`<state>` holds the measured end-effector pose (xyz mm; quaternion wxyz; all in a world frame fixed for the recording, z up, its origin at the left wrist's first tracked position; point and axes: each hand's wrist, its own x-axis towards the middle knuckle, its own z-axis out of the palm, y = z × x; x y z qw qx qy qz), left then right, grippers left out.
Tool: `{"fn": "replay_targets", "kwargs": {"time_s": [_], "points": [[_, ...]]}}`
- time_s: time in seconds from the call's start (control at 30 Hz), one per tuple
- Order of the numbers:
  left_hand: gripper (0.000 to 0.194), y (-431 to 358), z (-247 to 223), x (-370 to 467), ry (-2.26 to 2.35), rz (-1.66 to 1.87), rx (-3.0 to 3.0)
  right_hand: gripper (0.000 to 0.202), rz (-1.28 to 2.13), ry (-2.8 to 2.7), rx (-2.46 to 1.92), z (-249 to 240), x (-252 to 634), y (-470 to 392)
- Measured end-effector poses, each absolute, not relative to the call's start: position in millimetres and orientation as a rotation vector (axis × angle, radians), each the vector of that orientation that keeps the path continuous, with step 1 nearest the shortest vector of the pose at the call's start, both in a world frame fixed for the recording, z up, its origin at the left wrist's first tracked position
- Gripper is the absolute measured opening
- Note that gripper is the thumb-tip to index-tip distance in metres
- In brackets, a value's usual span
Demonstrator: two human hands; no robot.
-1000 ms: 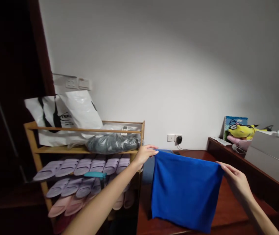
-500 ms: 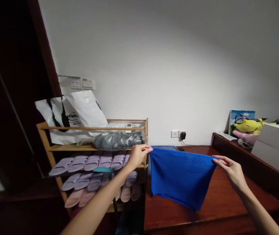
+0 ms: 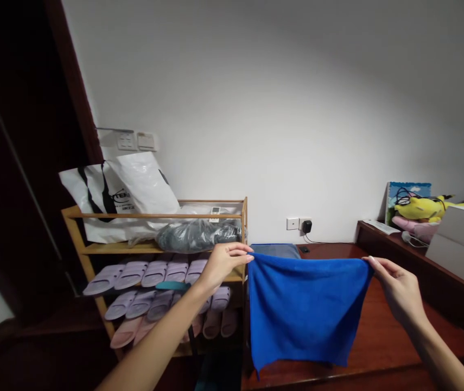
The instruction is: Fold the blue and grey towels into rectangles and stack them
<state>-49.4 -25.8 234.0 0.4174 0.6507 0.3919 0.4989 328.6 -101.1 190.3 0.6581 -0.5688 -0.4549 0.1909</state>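
Note:
A blue cloth (image 3: 307, 309) hangs spread between my two hands, above the front part of a reddish-brown wooden table (image 3: 390, 331). My left hand (image 3: 232, 260) pinches its upper left corner between thumb and fingers. The upper right corner is pinched by my right hand (image 3: 390, 274). The cloth's top edge sags slightly, and its lower edge hangs near the table's front edge. Behind it, a grey-blue folded item with a blue rim (image 3: 274, 250) lies on the table, partly hidden by the cloth.
Left of the table stands a wooden rack (image 3: 113, 248) with several slippers (image 3: 134, 274), a white bag (image 3: 146, 187) and a plastic-wrapped bundle (image 3: 195, 233). A black plug (image 3: 306, 226) is in the wall. At right are a yellow plush toy (image 3: 419, 208) and white boxes (image 3: 459, 239).
My right hand has moved right and the cloth is stretched wider. The cloth hangs lower, nearer to me, and more of the grey-blue item shows behind it.

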Motion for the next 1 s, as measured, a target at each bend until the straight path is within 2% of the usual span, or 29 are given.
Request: {"fn": "replay_targets", "kwargs": {"time_s": [0.2,0.33,0.63,0.93,1.0], "points": [[0.031,-21,224,-49,0.927,1.303,1.485,0.047,0.450,-1.066,-1.352,191,328,-103],[0.043,-16,218,-53,0.985,1.128,1.634,0.048,0.512,-1.106,-1.305,187,333,-103],[0.020,-2,215,-57,1.140,0.961,1.929,0.053,0.450,-1.205,-1.304,189,334,-98],[0.024,-39,252,-66,0.976,0.791,1.991,0.044,0.097,-1.279,-1.600,194,342,-117],[0.023,-48,259,-69,0.871,0.785,1.942,0.045,0.119,-1.242,-1.579,198,342,-125]]}}
